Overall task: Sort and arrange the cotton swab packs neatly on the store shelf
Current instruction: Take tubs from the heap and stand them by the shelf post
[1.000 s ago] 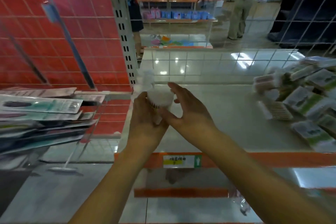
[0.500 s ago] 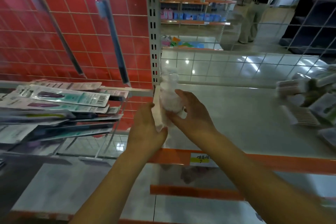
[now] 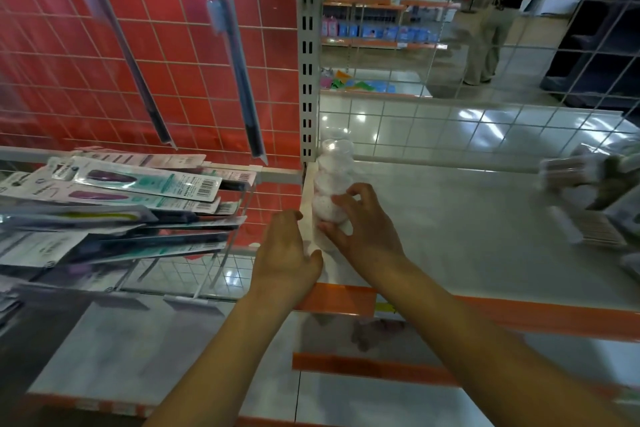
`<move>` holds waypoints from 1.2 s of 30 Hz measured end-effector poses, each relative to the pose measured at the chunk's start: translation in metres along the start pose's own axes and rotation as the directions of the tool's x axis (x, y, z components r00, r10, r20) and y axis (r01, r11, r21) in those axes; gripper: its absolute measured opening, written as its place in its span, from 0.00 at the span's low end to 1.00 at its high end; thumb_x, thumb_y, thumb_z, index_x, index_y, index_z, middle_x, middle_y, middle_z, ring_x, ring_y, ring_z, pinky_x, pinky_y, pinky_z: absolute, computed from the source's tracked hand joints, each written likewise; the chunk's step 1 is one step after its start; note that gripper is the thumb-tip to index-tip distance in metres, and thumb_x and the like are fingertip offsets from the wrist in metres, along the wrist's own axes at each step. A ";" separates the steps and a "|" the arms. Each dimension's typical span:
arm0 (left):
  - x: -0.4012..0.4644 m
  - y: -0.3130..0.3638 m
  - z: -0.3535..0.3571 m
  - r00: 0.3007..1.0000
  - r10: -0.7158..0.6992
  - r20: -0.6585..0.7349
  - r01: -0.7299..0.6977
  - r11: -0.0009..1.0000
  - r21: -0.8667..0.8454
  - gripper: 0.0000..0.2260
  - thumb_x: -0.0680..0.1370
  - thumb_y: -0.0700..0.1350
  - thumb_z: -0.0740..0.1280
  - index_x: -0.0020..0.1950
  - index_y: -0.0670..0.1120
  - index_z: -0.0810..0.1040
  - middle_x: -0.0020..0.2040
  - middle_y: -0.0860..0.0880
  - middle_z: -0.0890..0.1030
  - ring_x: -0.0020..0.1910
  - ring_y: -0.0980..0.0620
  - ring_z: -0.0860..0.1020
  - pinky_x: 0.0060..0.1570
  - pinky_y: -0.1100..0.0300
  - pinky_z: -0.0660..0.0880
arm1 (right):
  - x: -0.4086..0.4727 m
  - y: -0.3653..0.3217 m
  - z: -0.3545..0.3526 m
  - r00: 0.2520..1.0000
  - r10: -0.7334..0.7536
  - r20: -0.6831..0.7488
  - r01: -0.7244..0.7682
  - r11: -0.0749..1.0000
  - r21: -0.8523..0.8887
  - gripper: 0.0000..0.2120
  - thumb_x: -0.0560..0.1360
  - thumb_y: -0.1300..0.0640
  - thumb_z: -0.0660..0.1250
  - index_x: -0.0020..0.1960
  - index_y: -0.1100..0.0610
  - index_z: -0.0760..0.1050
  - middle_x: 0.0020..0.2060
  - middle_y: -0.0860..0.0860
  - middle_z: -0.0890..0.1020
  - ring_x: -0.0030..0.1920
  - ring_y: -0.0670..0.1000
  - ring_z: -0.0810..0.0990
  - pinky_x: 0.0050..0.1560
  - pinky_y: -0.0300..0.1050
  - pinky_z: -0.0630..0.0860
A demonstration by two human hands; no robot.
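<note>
At the shelf's front-left corner, the right hand grasps the front clear swab tub of a row against the upright. The left hand rests beside it, fingers loosely curled, empty. Seating it well means pressing it flush in line.

The cotton swab packs at centre frame are clear, glossy plastic tubs. The shelf looks like smooth painted metal with a dull sheen. At left, toothbrush packs have shiny plastic blisters on printed card, before a thin wire grid.
</note>
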State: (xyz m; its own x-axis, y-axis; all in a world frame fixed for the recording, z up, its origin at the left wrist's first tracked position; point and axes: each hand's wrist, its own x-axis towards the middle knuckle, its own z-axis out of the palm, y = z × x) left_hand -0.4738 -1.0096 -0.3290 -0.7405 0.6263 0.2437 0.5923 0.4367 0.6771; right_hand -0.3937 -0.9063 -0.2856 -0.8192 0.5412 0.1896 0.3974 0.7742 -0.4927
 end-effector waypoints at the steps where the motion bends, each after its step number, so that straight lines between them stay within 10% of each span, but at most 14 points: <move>1: 0.001 0.000 0.001 1.000 -0.005 0.007 0.005 1.000 -0.005 0.25 0.70 0.40 0.70 0.65 0.44 0.65 0.61 0.47 0.69 0.58 0.49 0.70 0.48 0.60 0.67 | 0.000 0.000 0.001 1.000 0.000 -0.007 0.000 1.000 -0.002 0.21 0.76 0.47 0.63 0.66 0.54 0.67 0.66 0.52 0.63 0.62 0.52 0.70 0.54 0.40 0.70; 19: -0.002 0.013 -0.003 0.999 0.045 -0.010 -0.044 0.999 0.031 0.27 0.72 0.41 0.69 0.69 0.44 0.63 0.64 0.46 0.68 0.62 0.47 0.68 0.56 0.61 0.66 | 0.001 0.002 0.001 0.998 -0.013 -0.066 0.005 0.993 -0.116 0.24 0.77 0.46 0.61 0.69 0.52 0.63 0.70 0.52 0.61 0.66 0.52 0.66 0.60 0.44 0.69; 36: 0.003 0.093 0.020 0.923 0.382 0.039 -0.381 0.898 0.219 0.25 0.66 0.46 0.66 0.61 0.39 0.73 0.52 0.39 0.77 0.47 0.38 0.77 0.40 0.51 0.74 | -0.036 0.059 -0.063 0.993 -0.045 -0.109 0.020 0.974 -0.224 0.23 0.80 0.49 0.54 0.74 0.52 0.56 0.73 0.48 0.61 0.71 0.49 0.57 0.67 0.39 0.53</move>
State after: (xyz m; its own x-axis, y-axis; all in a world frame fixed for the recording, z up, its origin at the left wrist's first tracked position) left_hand -0.4148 -0.9544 -0.2793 -0.4451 0.7704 0.4566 0.8836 0.2950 0.3635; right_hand -0.3149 -0.8590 -0.2684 -0.7866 0.5380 0.3031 0.4632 0.8387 -0.2865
